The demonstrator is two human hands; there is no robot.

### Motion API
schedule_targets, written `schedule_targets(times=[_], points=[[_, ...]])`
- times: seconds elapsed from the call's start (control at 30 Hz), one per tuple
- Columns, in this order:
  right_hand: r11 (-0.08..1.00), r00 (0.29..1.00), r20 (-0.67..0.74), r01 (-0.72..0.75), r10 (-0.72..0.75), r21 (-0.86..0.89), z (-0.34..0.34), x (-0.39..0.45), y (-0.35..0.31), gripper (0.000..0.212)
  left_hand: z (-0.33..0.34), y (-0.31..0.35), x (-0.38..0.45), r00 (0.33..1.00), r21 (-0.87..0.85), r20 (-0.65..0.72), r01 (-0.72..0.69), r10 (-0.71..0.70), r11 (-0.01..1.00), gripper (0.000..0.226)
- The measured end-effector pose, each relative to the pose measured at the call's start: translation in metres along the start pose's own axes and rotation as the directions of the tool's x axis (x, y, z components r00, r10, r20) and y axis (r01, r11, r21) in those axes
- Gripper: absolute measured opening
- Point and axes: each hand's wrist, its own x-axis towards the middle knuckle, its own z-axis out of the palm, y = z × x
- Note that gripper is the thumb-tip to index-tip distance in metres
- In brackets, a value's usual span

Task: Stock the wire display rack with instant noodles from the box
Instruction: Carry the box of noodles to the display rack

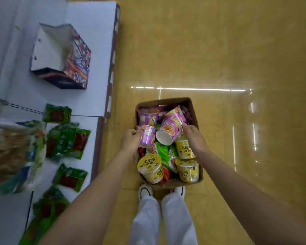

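Note:
A brown cardboard box (pixel 193 106) stands on the floor in front of my feet, packed with instant noodles. My left hand (pixel 130 139) grips a small purple noodle cup (pixel 147 136) at the box's left side. My right hand (pixel 193 137) holds a larger purple noodle cup (pixel 170 129) that lies tilted, its white bottom towards me. Yellow noodle cups (pixel 150 167) and green and red noodle packets (pixel 163 152) fill the near half of the box. More purple cups (pixel 147 116) lie at the far end.
To the left runs a white shelf (pixel 94 50) holding an opened patterned carton (pixel 64 57) and several green snack packets (pixel 69 140). A large blurred bag (pixel 12 156) sits at the far left. Shiny yellow floor (pixel 237 59) stretches right and ahead.

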Motion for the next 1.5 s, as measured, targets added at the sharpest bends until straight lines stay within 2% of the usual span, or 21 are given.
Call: schedule_targets(times=[0.17, 0.27, 0.37, 0.5, 0.63, 0.8, 0.97, 1.07, 1.2, 1.33, 1.5], points=[[0.996, 0.997, -0.006, -0.080, 0.080, -0.034, 0.016, 0.078, 0.057, 0.049, 0.038, -0.045, 0.067, 0.997, 0.148, -0.004, 0.073, -0.073, 0.986, 0.023], [0.993, 0.995, -0.043, -0.094, 0.091, -0.069, 0.024, 0.117, 0.089, 0.053, 0.059, -0.069, 0.102, 0.998, 0.262, 0.014, 0.051, -0.057, 0.964, 0.010], [0.992, 0.992, -0.093, -0.089, 0.080, -0.094, 0.036, 0.158, 0.121, 0.061, 0.067, -0.094, 0.140, 0.999, 0.350, -0.023, 0.052, -0.047, 0.935, 0.009], [0.969, 0.955, -0.295, -0.095, 0.023, -0.230, 0.039, 0.201, 0.147, 0.071, 0.073, -0.121, 0.191, 0.989, 0.487, -0.150, 0.089, -0.017, 0.869, 0.040], [0.954, 0.910, -0.414, -0.129, 0.006, -0.271, 0.033, 0.238, 0.165, 0.068, 0.078, -0.134, 0.218, 0.984, 0.513, -0.164, 0.143, -0.067, 0.846, 0.047], [0.919, 0.877, -0.479, -0.215, 0.034, -0.329, 0.030, 0.263, 0.176, 0.053, 0.079, -0.149, 0.233, 0.979, 0.491, -0.189, 0.157, -0.072, 0.857, 0.038], [0.901, 0.854, -0.498, -0.324, 0.147, -0.289, 0.019, 0.272, 0.184, 0.040, 0.079, -0.166, 0.242, 0.983, 0.501, -0.171, 0.144, -0.065, 0.854, 0.030], [0.880, 0.842, -0.530, -0.323, 0.100, -0.347, 0.017, 0.272, 0.183, 0.035, 0.089, -0.168, 0.239, 0.973, 0.514, -0.231, 0.131, -0.011, 0.848, 0.028], [0.864, 0.851, -0.525, -0.274, 0.013, -0.422, 0.014, 0.256, 0.177, 0.033, 0.089, -0.153, 0.224, 0.971, 0.514, -0.234, 0.080, 0.050, 0.854, 0.025], [0.845, 0.872, -0.486, -0.221, -0.052, -0.487, -0.004, 0.216, 0.150, 0.031, 0.066, -0.121, 0.190, 0.961, 0.519, -0.258, 0.051, 0.100, 0.853, 0.026], [0.870, 0.884, -0.461, -0.163, -0.081, -0.465, -0.040, 0.129, 0.077, 0.031, 0.020, -0.038, 0.096, 0.956, 0.537, -0.238, -0.017, 0.170, 0.843, 0.029]])
